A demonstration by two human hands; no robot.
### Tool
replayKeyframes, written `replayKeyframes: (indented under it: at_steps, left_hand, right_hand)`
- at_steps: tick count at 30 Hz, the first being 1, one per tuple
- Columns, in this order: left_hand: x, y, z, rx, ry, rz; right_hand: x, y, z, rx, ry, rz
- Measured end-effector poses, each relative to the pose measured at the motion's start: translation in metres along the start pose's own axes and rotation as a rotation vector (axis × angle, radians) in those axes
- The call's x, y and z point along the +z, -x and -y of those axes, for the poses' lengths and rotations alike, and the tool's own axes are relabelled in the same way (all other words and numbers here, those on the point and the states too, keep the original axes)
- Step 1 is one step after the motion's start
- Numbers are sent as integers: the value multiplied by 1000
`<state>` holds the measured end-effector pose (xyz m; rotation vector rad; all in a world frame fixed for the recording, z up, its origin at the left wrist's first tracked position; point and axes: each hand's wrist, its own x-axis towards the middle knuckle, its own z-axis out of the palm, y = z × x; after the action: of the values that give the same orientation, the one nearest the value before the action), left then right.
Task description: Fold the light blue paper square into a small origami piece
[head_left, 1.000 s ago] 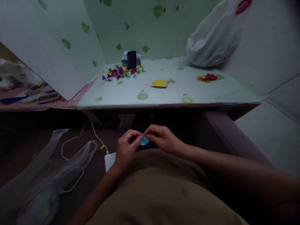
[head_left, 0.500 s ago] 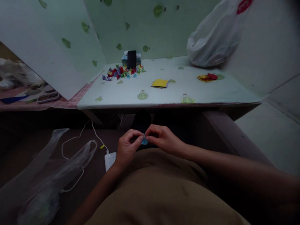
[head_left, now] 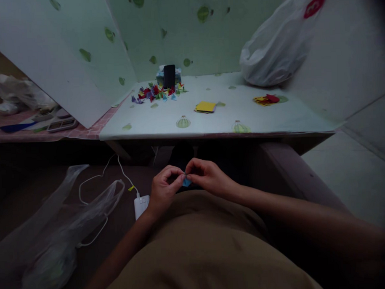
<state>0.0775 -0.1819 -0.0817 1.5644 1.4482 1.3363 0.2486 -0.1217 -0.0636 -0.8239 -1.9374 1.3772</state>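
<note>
Between my two hands, above my lap, is a small piece of folded blue paper [head_left: 186, 182]. My left hand [head_left: 164, 188] pinches its left side between thumb and forefinger. From the right, my right hand [head_left: 209, 177] pinches it too, the fingertips of both hands almost touching. The fingers cover the paper's upper part, so its folds cannot be made out. On the table ahead lie a pile of small folded paper cranes [head_left: 155, 93] in many colours and a stack of square paper sheets [head_left: 205, 107], yellow on top.
A dark phone [head_left: 169, 76] leans on a tissue box [head_left: 159, 76]. Red and yellow paper pieces [head_left: 266, 99] lie near a white plastic bag [head_left: 271, 53] at the right. Left of me are a white power bank [head_left: 141, 206] with a cable and a clear plastic bag [head_left: 54, 250].
Both hands stay in nearly the same place. The fingertips have drawn slightly closer together, and the blue paper has shifted a little, showing more below the fingers.
</note>
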Motion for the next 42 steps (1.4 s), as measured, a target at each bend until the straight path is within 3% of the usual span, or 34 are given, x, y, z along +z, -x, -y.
replayKeyframes:
  at_steps: [7, 13, 23, 42]
  left_hand:
    - [0, 1, 0, 0, 36, -3]
    - [1, 0, -1, -153, 158, -54]
    - [0, -1, -5, -327, 210, 34]
    - [-1, -2, -11, -314, 151, 35]
  right_hand:
    - [-2, -1, 1, 6, 73, 3]
    - [-2, -1, 3, 50, 82, -24]
    - [-1, 0, 1, 80, 30, -25]
    - [-1, -1, 3, 179, -49, 2]
